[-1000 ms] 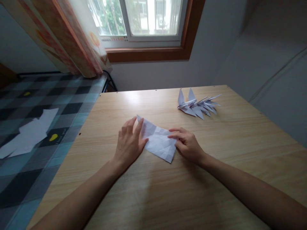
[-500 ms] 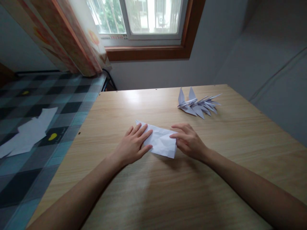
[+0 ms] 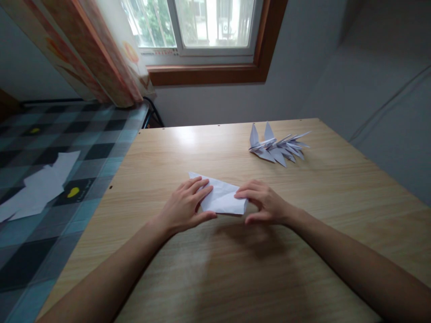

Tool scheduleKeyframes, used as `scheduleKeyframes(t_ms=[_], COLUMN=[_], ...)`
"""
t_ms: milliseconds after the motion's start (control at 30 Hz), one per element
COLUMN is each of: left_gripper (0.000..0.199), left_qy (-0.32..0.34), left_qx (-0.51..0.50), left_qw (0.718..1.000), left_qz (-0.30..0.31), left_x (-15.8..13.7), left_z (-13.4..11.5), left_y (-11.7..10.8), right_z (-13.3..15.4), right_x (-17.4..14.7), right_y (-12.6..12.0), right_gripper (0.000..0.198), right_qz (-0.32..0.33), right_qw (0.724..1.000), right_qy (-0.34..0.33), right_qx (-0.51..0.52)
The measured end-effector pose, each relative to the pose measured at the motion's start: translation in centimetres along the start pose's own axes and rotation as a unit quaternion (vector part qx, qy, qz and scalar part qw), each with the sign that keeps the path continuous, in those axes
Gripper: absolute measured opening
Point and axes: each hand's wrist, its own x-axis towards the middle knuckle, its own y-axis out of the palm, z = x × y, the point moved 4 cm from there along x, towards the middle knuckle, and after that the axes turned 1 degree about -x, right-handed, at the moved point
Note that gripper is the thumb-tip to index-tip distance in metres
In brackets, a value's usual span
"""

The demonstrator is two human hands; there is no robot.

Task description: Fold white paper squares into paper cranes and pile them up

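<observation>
A folded sheet of white paper (image 3: 224, 197) lies in the middle of the wooden table, its pointed end at the upper left. My left hand (image 3: 190, 202) holds its left part, fingers on top and the thumb stretched out along the lower edge. At the right end, my right hand (image 3: 264, 202) has its fingertips on the paper, with the thumb lower down and apart from it. The undersides of the fingers are hidden. Farther back on the right sits a cluster of pointed white folded-paper pieces (image 3: 279, 146), two of its points standing upright.
The wooden table (image 3: 161, 287) spans the front. To its left, loose white papers (image 3: 43, 188) lie on a surface with a checked cloth (image 3: 30, 255). A curtain (image 3: 97, 49) hangs beside the window (image 3: 215, 27) at the back. A cable (image 3: 387, 105) runs along the right wall.
The paper's lower right edge has moved up, so the sheet looks narrower. My right thumb has come out below the paper, and my left thumb has slid slightly down and right.
</observation>
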Motion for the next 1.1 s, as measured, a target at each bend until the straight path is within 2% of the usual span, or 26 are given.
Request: scheduleKeyframes(t_ms=[67, 100, 200, 233, 300, 400, 467, 600, 733, 867, 967, 1033, 1100], left_gripper=[0.071, 0.072, 0.073, 0.074, 0.069, 0.052, 0.048, 0.050, 0.065, 0.060, 0.056, 0.057, 0.059], left_qy=[-0.004, -0.005, -0.003, 0.001, 0.009, 0.020, 0.031, 0.024, 0.012, 0.030, 0.032, 0.032, 0.035], left_qx=[-0.003, -0.004, -0.014, -0.019, -0.030, -0.040, -0.044, -0.042, -0.044, -0.012, 0.012, 0.019, 0.022], left_qw=[1.000, 1.000, 1.000, 0.999, 0.999, 0.997, 0.996, 0.996, 0.997, 0.996, 0.994, 0.993, 0.993], left_qz=[0.007, 0.010, 0.022, 0.029, 0.042, 0.062, 0.072, 0.076, 0.064, 0.087, 0.107, 0.109, 0.107], left_x=[0.0, 0.0, 0.0, 0.0, 0.1, 0.1, 0.2, 0.2, 0.2, 0.2, 0.4, 0.5, 0.6], left_z=[0.1, 0.1, 0.1, 0.1, 0.1, -0.1, -0.3, -0.6, -0.7, -1.2, -1.6, -1.8, -2.0], left_y=[0.1, 0.1, 0.2, 0.2, 0.2, 0.1, 0.0, 0.2, 0.4, 0.6, 0.7, 0.7, 0.6], right_z=[0.2, 0.2, 0.3, 0.4, 0.6, 0.6, 0.6, 0.6, 0.4, 1.5, 2.8, 3.3, 3.4], right_x=[-0.1, -0.1, -0.1, 0.0, 0.3, 0.9, 1.3, 1.6, 1.5, 1.6, 1.7, 1.7, 1.7], right_y=[0.4, 0.5, 0.8, 0.8, 0.7, 0.6, 0.8, 1.2, 1.5, 1.8, 3.0, 4.0, 4.6], right_gripper=[0.060, 0.055, 0.021, 0.018, 0.018, 0.020, 0.024, 0.025, 0.032, 0.033, 0.042, 0.062, 0.084], right_qz=[0.026, 0.026, -0.002, -0.014, -0.041, -0.082, -0.093, -0.081, -0.053, -0.052, -0.002, 0.053, 0.088], right_qw=[0.998, 0.997, 0.994, 0.995, 0.996, 0.992, 0.987, 0.987, 0.981, 0.971, 0.976, 0.978, 0.978], right_qy=[-0.033, -0.040, -0.046, -0.042, -0.017, 0.087, 0.133, 0.139, 0.144, 0.107, 0.035, 0.014, 0.029], right_qx=[-0.043, -0.065, -0.097, -0.095, -0.073, -0.026, -0.003, -0.016, -0.116, -0.209, -0.214, -0.200, -0.189])
